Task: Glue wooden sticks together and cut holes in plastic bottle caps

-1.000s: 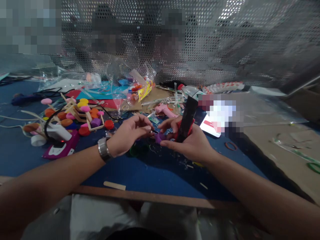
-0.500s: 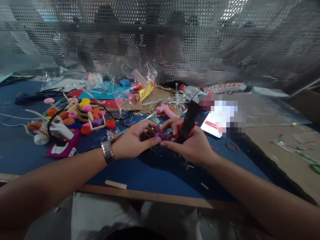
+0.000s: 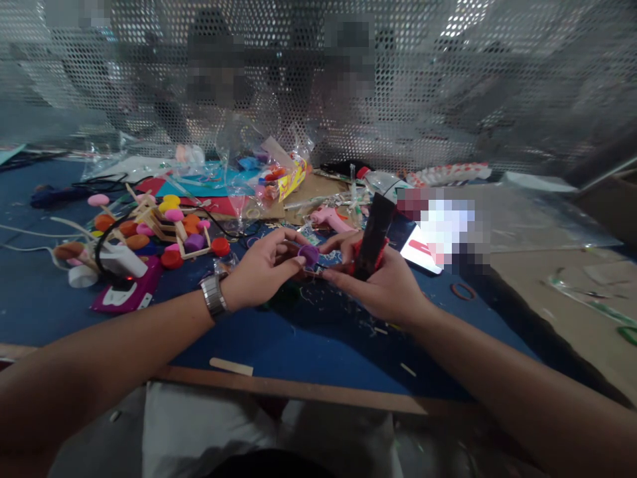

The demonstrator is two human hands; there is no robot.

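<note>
Shifted leftward, the purple cap (image 3: 309, 254) sits pinched in my left hand (image 3: 261, 272); my right hand (image 3: 391, 285) grips a dark tool (image 3: 377, 229). Probably light, stiff plastic, best held by the sides.

Cap (image 3: 308, 254): purple. Tool (image 3: 375, 234): black, part red. Counter (image 3: 298, 355): blue. Glue gun (image 3: 328, 218): pink. Extension socket (image 3: 124, 294): magenta and white.

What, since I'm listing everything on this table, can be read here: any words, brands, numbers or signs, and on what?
No text is readable.
Yellow wrapper: printing, too blurred to read.
Phone: red mark on the lit screen, no legible words.
Purple socket box: white patches, any lettering too small.
Purple cap: no lettering visible.
</note>
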